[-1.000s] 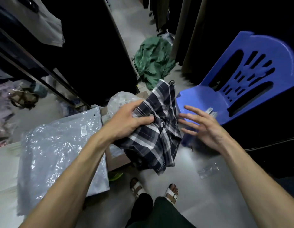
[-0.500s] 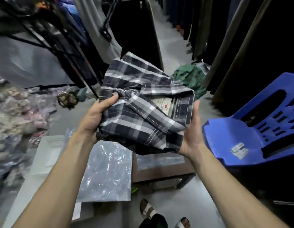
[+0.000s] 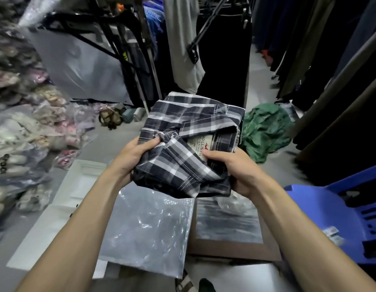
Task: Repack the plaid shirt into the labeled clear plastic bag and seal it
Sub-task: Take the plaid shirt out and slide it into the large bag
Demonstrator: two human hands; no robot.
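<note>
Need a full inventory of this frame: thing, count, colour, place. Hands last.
plaid shirt: one, dark grey and white, folded, held mid-air at centre
clear plastic bag: one, transparent, lying flat below the shirt
brown box: one, right of the bag
white tray: one, left of the bag
blue chair: one, plastic, lower right
green garment: one, crumpled on the floor, right of the shirt
bagged goods: a pile, pink and pale, left side
hanging clothes: many, mostly dark, on racks behind
hands: left hand and right hand, each gripping the shirt from its own side
</note>
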